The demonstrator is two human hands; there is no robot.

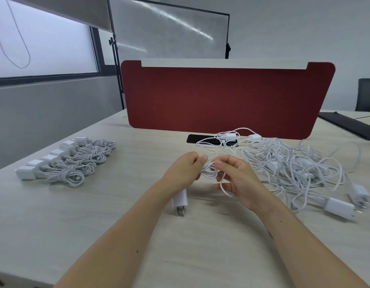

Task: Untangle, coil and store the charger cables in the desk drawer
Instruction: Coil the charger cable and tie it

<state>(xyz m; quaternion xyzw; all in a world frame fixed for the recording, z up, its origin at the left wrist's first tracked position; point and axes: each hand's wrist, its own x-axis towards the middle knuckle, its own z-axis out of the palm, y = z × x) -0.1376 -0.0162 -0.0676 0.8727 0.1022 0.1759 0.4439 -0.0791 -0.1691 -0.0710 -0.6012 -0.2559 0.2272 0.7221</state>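
My left hand (185,168) grips a small coil of white cable (209,172) above the middle of the desk. Its white plug adapter (180,201) hangs below my left wrist, prongs toward me. My right hand (237,177) pinches the same cable beside the coil, and a loose strand runs through its lower fingers. A tangled heap of white charger cables (294,163) with several adapters lies to the right. Several coiled chargers (69,163) lie in a row at the left. No drawer is in view.
A red divider panel (225,96) stands across the back of the pale desk (96,215). A dark phone (202,139) lies under cables by the panel. Two loose adapters (339,206) lie at the right. A black flat item (350,124) sits far right.
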